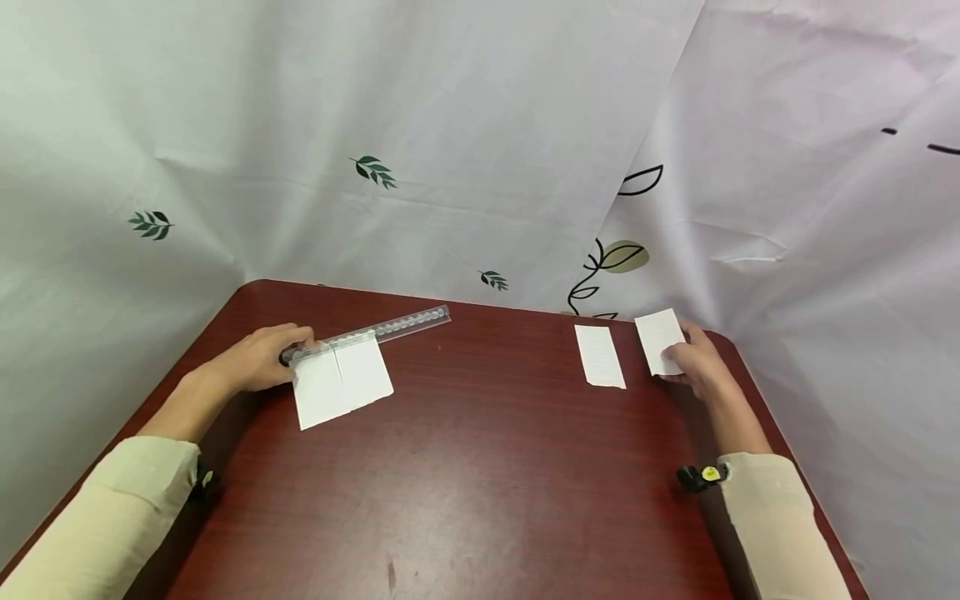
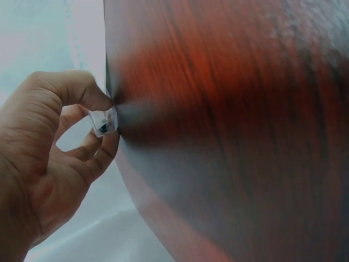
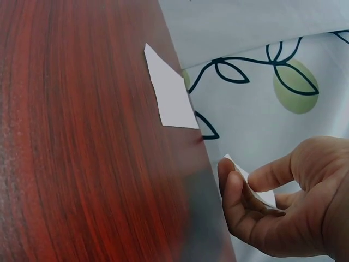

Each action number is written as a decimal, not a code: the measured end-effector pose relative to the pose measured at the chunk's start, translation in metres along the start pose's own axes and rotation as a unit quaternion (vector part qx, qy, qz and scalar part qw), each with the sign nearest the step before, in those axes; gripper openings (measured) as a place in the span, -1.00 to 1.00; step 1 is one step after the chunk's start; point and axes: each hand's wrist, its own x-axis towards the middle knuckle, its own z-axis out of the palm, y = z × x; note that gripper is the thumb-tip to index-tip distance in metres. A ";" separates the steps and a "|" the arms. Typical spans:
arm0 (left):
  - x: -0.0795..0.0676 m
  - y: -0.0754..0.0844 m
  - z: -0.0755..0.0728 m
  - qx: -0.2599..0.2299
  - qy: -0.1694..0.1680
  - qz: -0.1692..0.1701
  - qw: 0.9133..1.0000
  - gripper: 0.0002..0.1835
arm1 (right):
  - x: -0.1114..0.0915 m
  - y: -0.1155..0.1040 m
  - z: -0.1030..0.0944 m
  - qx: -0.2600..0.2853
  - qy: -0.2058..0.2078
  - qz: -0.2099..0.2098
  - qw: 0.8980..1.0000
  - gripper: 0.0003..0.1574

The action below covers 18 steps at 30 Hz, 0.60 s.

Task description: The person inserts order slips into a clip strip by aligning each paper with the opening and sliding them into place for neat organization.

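Observation:
At the table's left, my left hand (image 1: 266,357) pinches the near end of a clear plastic ruler (image 1: 412,323). In the left wrist view, that clear end (image 2: 104,123) sits between thumb and fingertips, with a small dark spot in it. A white sheet of paper (image 1: 356,385) with a thin dark line from its upper edge lies against the ruler. Over at the far right, my right hand (image 1: 697,358) holds a small white paper piece (image 1: 658,340) between thumb and fingers; the right wrist view shows this piece (image 3: 266,197) nearly edge-on.
Left of the right hand, another small paper piece (image 1: 600,357) lies flat near the back edge of the reddish-brown table (image 1: 487,467). White cloth (image 1: 450,125) with leaf prints hangs behind and at both sides. A dark device (image 1: 697,477) is strapped at the right wrist.

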 end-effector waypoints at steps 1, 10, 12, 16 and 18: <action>0.000 0.000 0.000 0.001 0.000 0.000 1.000 -0.58 | 0.000 0.000 0.000 -0.001 -0.001 0.000 1.000 0.05; 0.000 -0.001 0.000 -0.002 -0.001 -0.002 1.000 -0.58 | 0.002 -0.004 0.004 -0.002 -0.005 -0.008 1.000 0.07; 0.000 0.000 0.000 -0.002 -0.001 -0.002 1.000 -0.58 | 0.002 -0.004 0.005 -0.003 -0.006 -0.009 1.000 0.06; 0.000 0.000 -0.001 -0.003 -0.001 -0.002 1.000 -0.58 | 0.002 -0.005 0.009 0.001 -0.005 -0.004 1.000 0.06; 0.000 0.001 -0.001 -0.003 -0.002 -0.002 1.000 -0.59 | 0.001 -0.006 0.010 0.002 -0.004 -0.004 1.000 0.06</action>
